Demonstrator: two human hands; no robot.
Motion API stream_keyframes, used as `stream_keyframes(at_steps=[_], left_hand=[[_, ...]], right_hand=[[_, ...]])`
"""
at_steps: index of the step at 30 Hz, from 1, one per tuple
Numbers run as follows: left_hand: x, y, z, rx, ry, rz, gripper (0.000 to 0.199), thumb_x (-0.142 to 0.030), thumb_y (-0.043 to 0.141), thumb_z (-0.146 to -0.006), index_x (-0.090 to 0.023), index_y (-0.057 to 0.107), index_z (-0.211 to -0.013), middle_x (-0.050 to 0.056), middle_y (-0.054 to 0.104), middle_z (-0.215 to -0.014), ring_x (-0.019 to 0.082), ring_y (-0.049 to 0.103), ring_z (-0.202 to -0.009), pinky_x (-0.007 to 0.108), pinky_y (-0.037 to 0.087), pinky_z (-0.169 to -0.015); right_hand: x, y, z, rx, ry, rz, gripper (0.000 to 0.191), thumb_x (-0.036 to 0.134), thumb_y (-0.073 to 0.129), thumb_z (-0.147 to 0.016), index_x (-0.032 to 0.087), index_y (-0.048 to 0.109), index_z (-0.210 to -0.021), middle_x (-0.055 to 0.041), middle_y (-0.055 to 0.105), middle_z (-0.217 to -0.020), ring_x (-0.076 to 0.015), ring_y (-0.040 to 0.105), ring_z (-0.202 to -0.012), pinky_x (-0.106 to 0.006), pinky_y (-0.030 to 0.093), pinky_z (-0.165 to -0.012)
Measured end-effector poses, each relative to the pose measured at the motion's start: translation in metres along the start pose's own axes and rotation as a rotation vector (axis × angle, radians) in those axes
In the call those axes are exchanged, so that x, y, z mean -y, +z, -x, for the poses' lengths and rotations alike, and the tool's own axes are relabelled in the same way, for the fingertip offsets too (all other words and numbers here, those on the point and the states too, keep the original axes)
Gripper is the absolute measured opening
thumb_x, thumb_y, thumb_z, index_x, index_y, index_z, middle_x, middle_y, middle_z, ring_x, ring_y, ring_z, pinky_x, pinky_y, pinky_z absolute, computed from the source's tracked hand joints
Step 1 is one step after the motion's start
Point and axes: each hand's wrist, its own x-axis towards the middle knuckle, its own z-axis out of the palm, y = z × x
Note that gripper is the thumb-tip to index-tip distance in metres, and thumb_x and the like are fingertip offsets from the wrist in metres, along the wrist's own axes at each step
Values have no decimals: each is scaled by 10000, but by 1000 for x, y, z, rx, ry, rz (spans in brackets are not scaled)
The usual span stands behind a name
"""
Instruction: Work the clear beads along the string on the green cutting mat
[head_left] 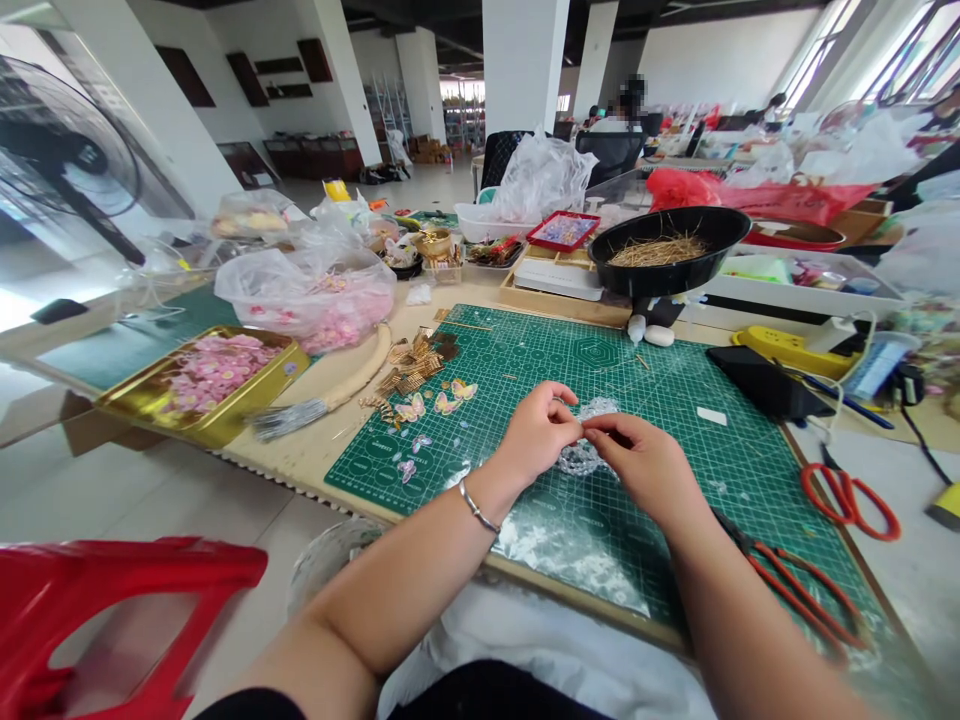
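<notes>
My left hand (538, 432) and my right hand (643, 462) meet over the green cutting mat (540, 365), thumb and fingertips pinched together on both. What sits between the fingertips is too small to make out. Just under and behind them lies a clump of clear, glassy beads (577, 462), partly covered by the hands. To the left on the mat are pale butterfly pieces (448, 402), a small purple butterfly (406, 470) and a pile of gold-coloured metal pieces (412, 362).
A gold tray of pink flowers (300, 362) and a wire bundle (289, 420) lie left. Red-handled scissors (847, 500) and orange-handled pliers (814, 600) lie right. Behind stand a black bowl of gold sticks (611, 272) and a bag of pink flowers (300, 300). A red stool (225, 570) stands lower left.
</notes>
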Motion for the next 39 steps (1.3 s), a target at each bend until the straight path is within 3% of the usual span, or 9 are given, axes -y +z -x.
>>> stream_keyframes(at_steps=[6, 13, 17, 21, 27, 30, 33, 37, 39], left_hand=[[-5, 1, 1, 17, -30, 88, 269, -73, 599, -621, -172, 469, -835, -72, 505, -562, 66, 457, -525, 204, 339, -533], [-10, -3, 1, 144, -158, 187, 250, -193, 679, -670, -153, 527, -865, -26, 566, -639, 99, 561, -606, 202, 357, -505], [-8, -5, 0, 196, -193, 230, 321, -214, 713, -668, -146, 558, -941, 16, 616, -749, 112, 584, -680, 207, 392, -544], [-5, -4, 0, 219, -157, 115, 251, -223, 678, -713, -142, 584, -932, 26, 617, -767, 120, 581, -691, 219, 407, -558], [-11, -1, 5, 97, 276, -516, 124, -248, 540, -832, -212, 654, -865, 25, 658, -873, 158, 572, -830, 295, 418, -779], [-14, -1, 6, 67, 323, -654, 149, -260, 509, -852, -213, 646, -815, 22, 651, -838, 166, 561, -821, 294, 403, -771], [-13, -3, 3, 32, 248, -568, 148, -262, 499, -848, -192, 611, -782, 16, 628, -793, 155, 546, -777, 278, 403, -734], [-12, -5, -2, -108, 82, -196, 124, -273, 504, -836, -174, 574, -814, -3, 582, -736, 112, 513, -664, 235, 400, -643], [-15, -6, -2, -148, 43, -119, 137, -292, 520, -831, -171, 582, -848, 3, 595, -759, 106, 521, -662, 232, 407, -640]], right_hand=[[-2, -5, -4, 104, 196, -337, 186, 348, 641, -697, 182, 676, -772, 22, 542, -554, -125, 441, -522, -266, 324, -504], [4, -9, -5, 75, 379, -755, 246, 325, 774, -531, 156, 648, -657, 1, 567, -585, -90, 443, -504, -235, 344, -481], [2, -11, -6, 41, 434, -877, 273, 291, 816, -482, 149, 656, -652, 0, 567, -600, -71, 444, -493, -212, 377, -471], [-1, -12, -7, 57, 456, -935, 276, 269, 828, -479, 143, 666, -665, 1, 566, -601, -63, 450, -496, -198, 396, -479], [-6, -11, -7, 102, 382, -796, 242, 318, 794, -552, 146, 663, -662, 2, 554, -560, -94, 464, -505, -223, 368, -473], [-7, -12, -7, 145, 353, -743, 233, 324, 774, -579, 146, 667, -686, -6, 567, -600, -98, 454, -507, -232, 347, -466], [-10, -12, -8, 157, 343, -741, 227, 305, 769, -582, 150, 671, -716, -9, 575, -647, -95, 446, -510, -231, 330, -459], [-12, -12, -9, 177, 363, -828, 221, 286, 779, -578, 156, 675, -722, -7, 579, -666, -89, 449, -520, -223, 343, -469], [-13, -12, -9, 180, 372, -874, 223, 284, 787, -575, 151, 680, -719, -5, 577, -654, -81, 450, -521, -213, 351, -479]])
